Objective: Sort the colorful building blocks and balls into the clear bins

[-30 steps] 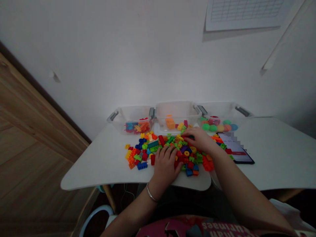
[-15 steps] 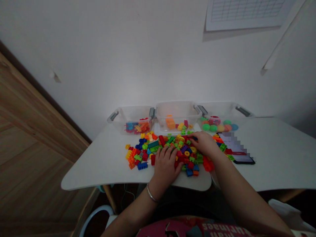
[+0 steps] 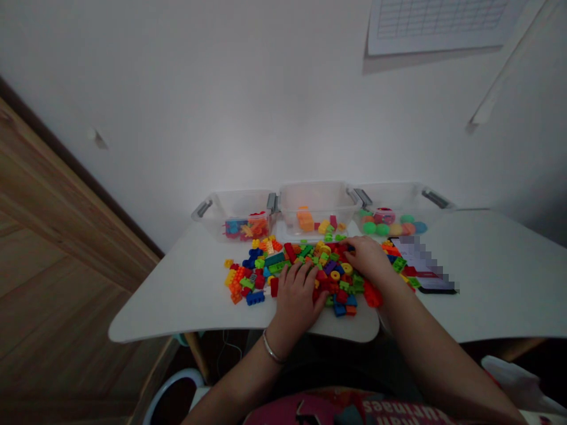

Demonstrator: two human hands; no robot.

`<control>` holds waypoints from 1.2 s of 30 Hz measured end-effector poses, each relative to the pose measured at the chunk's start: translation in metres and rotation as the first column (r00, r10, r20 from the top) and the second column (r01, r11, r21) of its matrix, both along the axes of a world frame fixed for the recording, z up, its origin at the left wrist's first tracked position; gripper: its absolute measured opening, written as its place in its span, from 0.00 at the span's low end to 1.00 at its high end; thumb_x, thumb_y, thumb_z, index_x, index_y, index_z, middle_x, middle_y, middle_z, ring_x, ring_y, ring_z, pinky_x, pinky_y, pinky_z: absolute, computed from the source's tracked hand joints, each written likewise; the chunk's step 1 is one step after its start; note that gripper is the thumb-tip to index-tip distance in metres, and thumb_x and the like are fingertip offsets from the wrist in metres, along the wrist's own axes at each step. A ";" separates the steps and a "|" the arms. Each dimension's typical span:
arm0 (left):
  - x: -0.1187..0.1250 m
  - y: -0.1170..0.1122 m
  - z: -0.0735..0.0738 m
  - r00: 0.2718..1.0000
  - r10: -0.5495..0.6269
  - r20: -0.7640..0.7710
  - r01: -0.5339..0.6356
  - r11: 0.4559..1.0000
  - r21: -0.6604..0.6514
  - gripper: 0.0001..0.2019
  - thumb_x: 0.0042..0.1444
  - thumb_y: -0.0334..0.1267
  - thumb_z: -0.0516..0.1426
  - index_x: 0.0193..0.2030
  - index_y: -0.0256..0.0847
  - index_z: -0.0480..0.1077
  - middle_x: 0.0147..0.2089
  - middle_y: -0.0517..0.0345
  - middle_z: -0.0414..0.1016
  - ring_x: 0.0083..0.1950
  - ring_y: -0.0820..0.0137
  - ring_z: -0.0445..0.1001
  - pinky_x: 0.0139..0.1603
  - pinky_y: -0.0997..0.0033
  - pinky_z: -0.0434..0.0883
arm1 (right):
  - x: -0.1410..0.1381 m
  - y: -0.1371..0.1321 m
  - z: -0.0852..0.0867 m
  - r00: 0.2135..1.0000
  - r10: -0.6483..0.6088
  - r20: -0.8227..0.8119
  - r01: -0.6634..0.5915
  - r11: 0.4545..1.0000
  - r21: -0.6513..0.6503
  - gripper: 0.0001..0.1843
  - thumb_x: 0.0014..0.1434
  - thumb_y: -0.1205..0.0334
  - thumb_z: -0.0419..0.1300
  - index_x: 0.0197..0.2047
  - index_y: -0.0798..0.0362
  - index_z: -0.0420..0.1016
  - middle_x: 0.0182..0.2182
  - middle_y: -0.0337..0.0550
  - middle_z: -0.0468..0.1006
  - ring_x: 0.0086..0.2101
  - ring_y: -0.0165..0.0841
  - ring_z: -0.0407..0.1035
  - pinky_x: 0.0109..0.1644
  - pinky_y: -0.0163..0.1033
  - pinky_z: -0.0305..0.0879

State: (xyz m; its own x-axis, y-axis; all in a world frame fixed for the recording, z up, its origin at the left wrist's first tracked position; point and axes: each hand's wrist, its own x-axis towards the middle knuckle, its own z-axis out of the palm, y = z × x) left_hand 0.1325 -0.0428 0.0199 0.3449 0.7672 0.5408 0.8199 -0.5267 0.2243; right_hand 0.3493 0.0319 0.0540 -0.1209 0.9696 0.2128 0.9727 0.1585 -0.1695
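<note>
A pile of colourful plastic building blocks (image 3: pixel 330 265) is spread over the table in front of me. My left hand (image 3: pixel 299 292), with a bangle at the wrist, lies palm down on the near middle of the pile. Its fingers are spread over red blocks, and the palm hides what is beneath. At the pile's back right, my right hand (image 3: pixel 367 257) reaches in from the side. Its thumb and forefinger are apart, with the tips among red and dark blue blocks; the other fingers are partly hidden. I see nothing lifted in either hand.
Behind the pile stand three clear bins: the left bin (image 3: pixel 225 203) with small toys, the middle bin (image 3: pixel 319 192) with several blocks, the right bin (image 3: pixel 394 200) with coloured balls. A phone (image 3: pixel 420 265) lies right of the pile. The white table (image 3: pixel 168 301) has a curved front edge.
My hands stay in nearly the same places. The right fingertips have shifted slightly, and more red block shows beside them. The view has tilted a little.
</note>
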 end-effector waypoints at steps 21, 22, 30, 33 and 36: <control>0.000 -0.001 0.000 1.000 -0.002 0.000 0.002 1.000 -0.001 0.22 0.57 0.43 0.60 0.58 0.41 0.69 0.59 0.49 0.73 0.62 0.53 0.66 0.66 0.43 0.60 | 0.003 0.013 0.022 0.643 0.159 -0.749 0.467 0.693 0.548 0.16 0.55 0.54 0.59 0.45 0.52 0.67 0.41 0.47 0.74 0.38 0.35 0.70 0.40 0.41 0.69; 0.000 -0.001 0.000 1.000 -0.001 0.000 0.001 1.000 -0.003 0.22 0.57 0.43 0.60 0.58 0.41 0.69 0.59 0.49 0.73 0.62 0.53 0.66 0.66 0.43 0.59 | 0.004 0.018 0.025 0.620 0.165 -0.767 0.488 0.684 0.542 0.16 0.55 0.53 0.59 0.44 0.52 0.67 0.41 0.47 0.74 0.39 0.35 0.70 0.39 0.40 0.69; 0.000 -0.001 0.001 1.000 0.004 -0.011 -0.004 1.000 -0.012 0.22 0.57 0.43 0.61 0.58 0.40 0.69 0.60 0.49 0.72 0.63 0.53 0.66 0.66 0.43 0.59 | 0.003 0.054 0.038 0.658 0.126 -0.743 0.446 0.730 0.519 0.16 0.56 0.53 0.58 0.45 0.54 0.70 0.37 0.44 0.76 0.34 0.32 0.69 0.39 0.39 0.65; 0.000 -0.001 0.001 1.000 0.003 -0.008 -0.003 1.000 -0.019 0.22 0.57 0.43 0.61 0.58 0.40 0.69 0.60 0.49 0.72 0.63 0.53 0.66 0.66 0.43 0.59 | -0.001 0.055 0.038 0.726 0.024 -0.687 0.414 0.782 0.465 0.16 0.55 0.53 0.58 0.44 0.53 0.73 0.34 0.43 0.77 0.34 0.35 0.68 0.43 0.42 0.64; -0.001 -0.001 0.001 1.000 -0.001 -0.001 0.001 1.000 -0.016 0.22 0.56 0.43 0.61 0.58 0.40 0.69 0.60 0.49 0.73 0.63 0.53 0.66 0.66 0.43 0.59 | -0.004 0.053 0.039 0.741 -0.081 -0.666 0.417 0.833 0.363 0.18 0.55 0.52 0.58 0.45 0.53 0.75 0.31 0.43 0.75 0.31 0.36 0.67 0.41 0.43 0.64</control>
